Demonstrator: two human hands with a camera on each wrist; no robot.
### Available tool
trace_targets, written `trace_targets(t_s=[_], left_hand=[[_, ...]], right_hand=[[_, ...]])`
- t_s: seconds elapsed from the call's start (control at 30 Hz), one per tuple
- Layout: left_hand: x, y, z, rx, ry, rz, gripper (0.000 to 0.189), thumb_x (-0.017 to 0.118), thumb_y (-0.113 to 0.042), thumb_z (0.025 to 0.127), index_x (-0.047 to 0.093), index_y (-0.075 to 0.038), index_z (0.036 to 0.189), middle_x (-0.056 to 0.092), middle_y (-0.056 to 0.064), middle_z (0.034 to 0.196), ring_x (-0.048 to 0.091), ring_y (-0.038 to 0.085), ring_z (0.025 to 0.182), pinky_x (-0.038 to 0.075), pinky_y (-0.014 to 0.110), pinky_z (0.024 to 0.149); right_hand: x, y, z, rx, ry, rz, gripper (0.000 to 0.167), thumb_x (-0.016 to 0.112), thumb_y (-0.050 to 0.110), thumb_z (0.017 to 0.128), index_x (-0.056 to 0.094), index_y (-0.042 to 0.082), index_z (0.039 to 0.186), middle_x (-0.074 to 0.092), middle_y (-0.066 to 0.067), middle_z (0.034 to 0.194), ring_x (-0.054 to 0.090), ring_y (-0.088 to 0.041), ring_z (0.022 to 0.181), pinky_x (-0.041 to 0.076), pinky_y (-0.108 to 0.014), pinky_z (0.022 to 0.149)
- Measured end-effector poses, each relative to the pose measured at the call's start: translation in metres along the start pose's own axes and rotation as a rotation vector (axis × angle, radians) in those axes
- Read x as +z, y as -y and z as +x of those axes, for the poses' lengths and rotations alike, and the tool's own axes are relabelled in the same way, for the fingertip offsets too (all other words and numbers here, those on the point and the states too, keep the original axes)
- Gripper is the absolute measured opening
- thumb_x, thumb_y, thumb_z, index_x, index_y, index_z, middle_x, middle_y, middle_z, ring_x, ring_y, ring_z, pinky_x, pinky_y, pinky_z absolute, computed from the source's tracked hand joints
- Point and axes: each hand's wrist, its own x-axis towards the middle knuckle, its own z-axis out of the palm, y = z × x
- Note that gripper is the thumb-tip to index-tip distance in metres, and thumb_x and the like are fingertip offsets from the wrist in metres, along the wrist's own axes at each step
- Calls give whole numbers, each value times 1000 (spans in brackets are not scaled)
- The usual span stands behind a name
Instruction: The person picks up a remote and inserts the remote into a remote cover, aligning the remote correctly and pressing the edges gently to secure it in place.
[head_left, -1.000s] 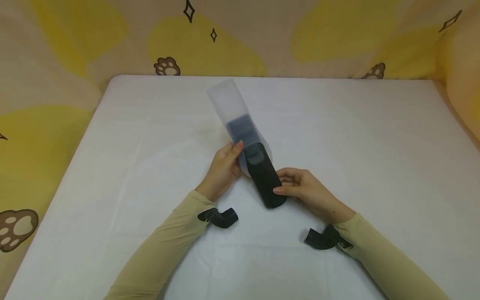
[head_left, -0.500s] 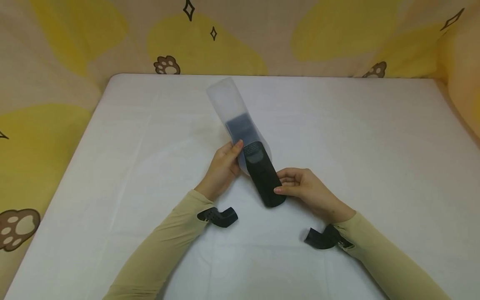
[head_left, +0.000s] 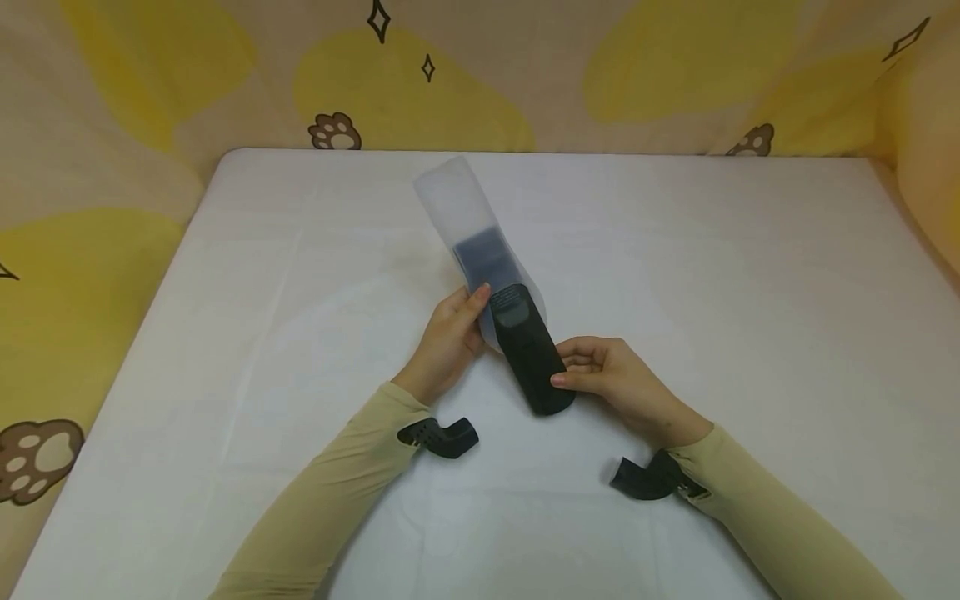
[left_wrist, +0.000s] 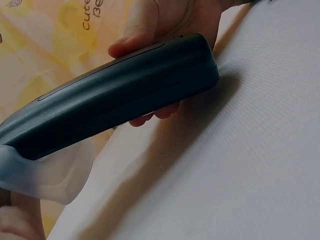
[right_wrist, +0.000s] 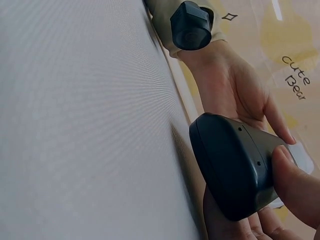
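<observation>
Black and slim, the device [head_left: 528, 354] sat partly inside a clear plastic sleeve [head_left: 453, 200], both tilted above the bench [head_left: 712, 267]. The left hand [head_left: 446, 342] pinched the sleeve near its mouth; the right hand [head_left: 607, 379] held the device's bare end between thumb and fingers. Sliding seemed the step in hand — inward or outward, I couldn't tell. The next move probably called for a steady left grip and a straight line along the sleeve. Room spread to both sides — only the bench's far edge looked close to the sleeve's tip.
</observation>
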Motion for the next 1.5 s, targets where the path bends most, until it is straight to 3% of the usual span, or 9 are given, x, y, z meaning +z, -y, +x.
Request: trace_targets(t_s=[0.27, 0.47, 0.57, 0.93, 1.23, 1.5], left_hand=[[3, 2, -3, -37, -18, 9, 19, 40, -13, 102, 47, 3, 111, 59, 0, 99, 56, 8, 93, 44, 22, 84], [4, 5, -6, -63, 3, 35, 19, 40, -14, 102, 46, 2, 109, 58, 0, 99, 56, 7, 94, 45, 22, 85], [4, 5, -6, -59, -7, 49, 16, 42, -16, 102, 49, -2, 102, 58, -1, 93, 54, 7, 85, 44, 20, 77], [-1, -3, -9, -33, -10, 12, 28, 41, -17, 102, 44, 4, 120, 59, 1, 105, 56, 9, 98, 45, 23, 87], [5, 2, -6, -21, 34, 16, 26, 44, -22, 101, 47, 0, 116, 60, -1, 104, 56, 9, 97, 45, 24, 86], [3, 7, -3, -27, 52, 10, 60, 63, -42, 89, 43, 5, 121, 60, 0, 103, 56, 9, 97, 45, 24, 87]], right_hand=[[3, -6, -5, 14, -11, 39, 36, 66, -4, 82, 53, -15, 114, 68, -6, 94, 65, -11, 85, 52, -24, 77], [4, -11, -10, 15, -24, 49, 35, 66, -5, 83, 53, -16, 113, 69, -6, 93, 65, -10, 83, 52, -23, 76], [4, -11, -9, 4, -18, 52, 35, 65, -4, 83, 53, -16, 114, 69, -7, 93, 65, -11, 84, 52, -24, 77], [5, -2, 3, -8, 31, 14, 35, 66, -2, 84, 55, -14, 114, 69, -7, 96, 65, -13, 87, 52, -25, 79], [-1, 1, -3, -6, 14, 16, 35, 66, -4, 83, 55, -15, 113, 69, -6, 94, 65, -12, 85, 52, -25, 77], [-2, 1, -3, -2, 4, 15, 35, 65, -5, 83, 53, -18, 114, 69, -5, 94, 65, -11, 86, 52, -24, 77]])
